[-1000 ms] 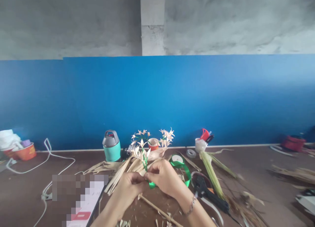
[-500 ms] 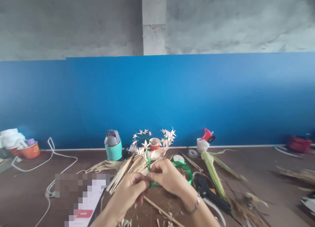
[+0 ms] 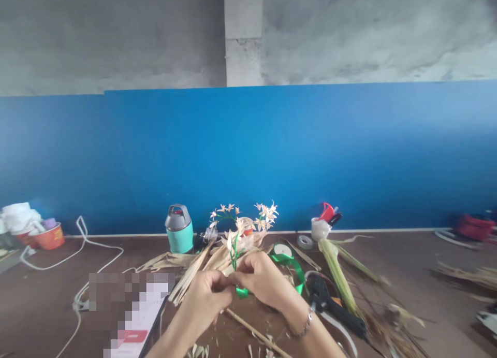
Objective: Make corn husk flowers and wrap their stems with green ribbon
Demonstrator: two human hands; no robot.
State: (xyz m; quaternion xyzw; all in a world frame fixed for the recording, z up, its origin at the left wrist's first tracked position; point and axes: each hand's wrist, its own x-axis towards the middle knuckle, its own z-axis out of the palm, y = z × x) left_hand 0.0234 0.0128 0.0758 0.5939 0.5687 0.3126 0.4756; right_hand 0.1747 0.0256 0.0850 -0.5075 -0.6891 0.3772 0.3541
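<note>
Low in the middle of the head view, my left hand (image 3: pixel 207 298) and my right hand (image 3: pixel 264 280) meet, fingertips pinched together around the base of a flower sprig (image 3: pixel 234 249). The sprig has pale, husk-like petals and a green stem pointing up and away from me. Green ribbon (image 3: pixel 298 275) curves from a white-centred spool (image 3: pixel 282 251) behind my right hand, and part of it shows just under my fingers. Both sets of fingertips hide the lower stem. More pale flowers (image 3: pixel 267 213) on green stems stand at a red cup (image 3: pixel 247 226) behind.
Dried husks (image 3: pixel 194 272) lie behind my left hand. A glue gun (image 3: pixel 337 306) and green husk (image 3: pixel 336 275) are at right, a thin stick (image 3: pixel 256 333) in front. A teal flask (image 3: pixel 179 236), tape roll (image 3: pixel 305 242), white cup (image 3: pixel 319 228) and white cable (image 3: pixel 101 248) are farther out.
The sprig's flower head has swung slightly right and up, now overlapping the red cup. My fingers have shifted a little around the stem base, still pinched together.
</note>
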